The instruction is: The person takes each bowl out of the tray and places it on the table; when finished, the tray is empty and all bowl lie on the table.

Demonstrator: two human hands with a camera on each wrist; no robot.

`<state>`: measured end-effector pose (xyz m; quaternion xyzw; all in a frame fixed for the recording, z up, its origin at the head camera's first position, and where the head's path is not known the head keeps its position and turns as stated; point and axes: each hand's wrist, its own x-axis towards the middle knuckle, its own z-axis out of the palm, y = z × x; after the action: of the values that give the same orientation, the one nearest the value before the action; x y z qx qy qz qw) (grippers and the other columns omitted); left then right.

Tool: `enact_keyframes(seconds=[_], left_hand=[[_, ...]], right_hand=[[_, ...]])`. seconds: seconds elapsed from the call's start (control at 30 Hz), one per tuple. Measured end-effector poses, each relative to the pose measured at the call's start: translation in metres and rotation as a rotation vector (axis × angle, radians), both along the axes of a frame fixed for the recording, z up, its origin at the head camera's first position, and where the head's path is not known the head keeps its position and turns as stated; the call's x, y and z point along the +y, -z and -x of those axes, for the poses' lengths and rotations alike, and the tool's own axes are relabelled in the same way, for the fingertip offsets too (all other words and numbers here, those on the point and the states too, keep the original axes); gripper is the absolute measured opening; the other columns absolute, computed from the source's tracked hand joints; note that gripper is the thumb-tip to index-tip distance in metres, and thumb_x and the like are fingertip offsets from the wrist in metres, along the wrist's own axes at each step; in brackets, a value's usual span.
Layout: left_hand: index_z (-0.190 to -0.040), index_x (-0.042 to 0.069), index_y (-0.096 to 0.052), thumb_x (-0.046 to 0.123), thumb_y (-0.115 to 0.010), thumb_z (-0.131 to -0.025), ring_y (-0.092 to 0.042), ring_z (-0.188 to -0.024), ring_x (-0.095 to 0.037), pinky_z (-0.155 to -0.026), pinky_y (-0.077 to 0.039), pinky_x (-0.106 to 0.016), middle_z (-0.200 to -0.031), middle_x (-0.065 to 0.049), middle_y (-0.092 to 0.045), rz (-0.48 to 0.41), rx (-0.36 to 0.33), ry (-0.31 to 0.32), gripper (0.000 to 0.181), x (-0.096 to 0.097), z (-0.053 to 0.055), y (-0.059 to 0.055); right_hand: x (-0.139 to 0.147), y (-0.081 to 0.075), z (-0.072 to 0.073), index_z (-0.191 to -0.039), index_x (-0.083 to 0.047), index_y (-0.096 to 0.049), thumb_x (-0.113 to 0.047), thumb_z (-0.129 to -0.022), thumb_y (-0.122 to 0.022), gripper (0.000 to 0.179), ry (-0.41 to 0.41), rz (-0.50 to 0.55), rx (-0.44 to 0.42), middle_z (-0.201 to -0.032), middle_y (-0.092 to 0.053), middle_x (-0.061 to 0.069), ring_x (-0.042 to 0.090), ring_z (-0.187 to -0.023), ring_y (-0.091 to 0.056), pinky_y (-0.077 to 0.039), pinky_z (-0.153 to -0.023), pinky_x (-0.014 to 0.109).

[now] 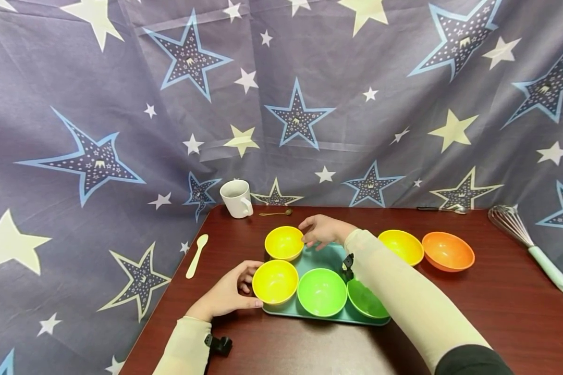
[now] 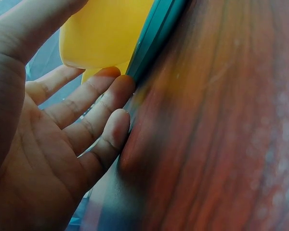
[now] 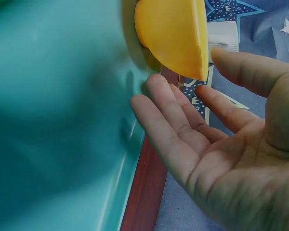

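1. Star-printed fabric point(image 1: 309, 52) hangs behind a dark red-brown tabletop point(image 1: 272, 344). Take the middle of the teal tray point(image 1: 329, 254) as the clock's centre; 12 o'clock points toward the fabric.
2. Locate the bowls. Near yellow bowl point(image 1: 275, 282): 9 o'clock. Far yellow bowl point(image 1: 283, 243): 10 o'clock, at the tray's corner. Middle green bowl point(image 1: 322, 292): 6 o'clock. Outer green bowl point(image 1: 366, 301): 4 o'clock, partly hidden by the right sleeve point(image 1: 394, 281).
3. Check the hands. They stand apart, neither clamped. Left hand point(image 1: 230, 289): fingers loosely bent against the near yellow bowl's outer side, thumb at its 7 o'clock side. Right hand point(image 1: 326, 230): fingers relaxed beside the far yellow bowl, thumb close to its rim; contact there is uncertain.
4. Step in hand, as judged: adjusting the two yellow bowls at the tray's 9 o'clock end. Apply light, even pressure; smooth bowls probably slide readily.
5. Guide each bowl low on its wall. Pressing on a rim could tip it.
6. Confirm that the far yellow bowl's base sits flat within the tray's edge; the views do not settle this.
7. Lift the right sleeve clear of the outer green bowl to avoid dragging it.
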<state>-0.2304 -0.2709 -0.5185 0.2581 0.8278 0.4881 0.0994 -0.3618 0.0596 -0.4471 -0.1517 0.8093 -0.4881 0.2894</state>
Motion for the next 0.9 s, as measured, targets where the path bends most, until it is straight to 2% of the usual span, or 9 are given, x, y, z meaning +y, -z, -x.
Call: enact_keyframes(seconds=[0.23, 0.47, 0.6, 0.9], left_hand=[[-0.148, 0.031, -0.049, 0.025, -0.094, -0.080, -0.065, -0.106, -0.024, -0.086, -0.055, -0.038, -0.126, 0.000, -0.064, 0.006, -0.004, -0.001, 0.082, 0.0000, 0.0004, 0.0001], [-0.148, 0.030, -0.050, 0.025, -0.094, -0.080, -0.065, -0.106, -0.024, -0.086, -0.055, -0.039, -0.126, 0.000, -0.064, 0.007, 0.000, -0.003, 0.081, -0.0010, 0.0010, 0.0015], [-0.148, 0.031, -0.050, 0.025, -0.094, -0.080, -0.065, -0.106, -0.024, -0.086, -0.056, -0.039, -0.126, 0.000, -0.065, 0.011, -0.007, -0.008, 0.081, -0.0005, 0.0006, 0.0014], [-0.148, 0.031, -0.049, 0.025, -0.094, -0.080, -0.065, -0.106, -0.024, -0.086, -0.056, -0.037, -0.126, 0.000, -0.064, 0.006, -0.008, -0.008, 0.082, 0.0007, -0.0012, -0.0020]], right_hand=[[-0.0052, -0.0010, 0.0009, -0.149, -0.001, -0.051, -0.006, -0.100, -0.068, 0.052, -0.020, -0.012, -0.017, -0.115, -0.070, 0.017, 0.040, -0.104, -0.072, -0.060, -0.087, 0.052], [-0.0081, -0.0008, 0.0024, -0.151, 0.001, -0.045, -0.002, -0.103, -0.063, 0.051, -0.013, 0.014, -0.113, -0.112, -0.070, 0.022, 0.037, -0.092, -0.077, -0.062, -0.082, 0.048], [-0.0088, 0.0005, 0.0019, -0.150, 0.002, -0.046, -0.001, -0.104, -0.061, 0.049, -0.004, 0.028, -0.144, -0.111, -0.070, 0.023, 0.037, -0.090, -0.077, -0.062, -0.081, 0.047], [-0.0097, -0.0002, 0.0001, -0.148, 0.004, -0.048, 0.003, -0.103, -0.061, 0.047, 0.012, 0.050, -0.146, -0.107, -0.071, 0.024, 0.039, -0.090, -0.077, -0.062, -0.082, 0.049]])
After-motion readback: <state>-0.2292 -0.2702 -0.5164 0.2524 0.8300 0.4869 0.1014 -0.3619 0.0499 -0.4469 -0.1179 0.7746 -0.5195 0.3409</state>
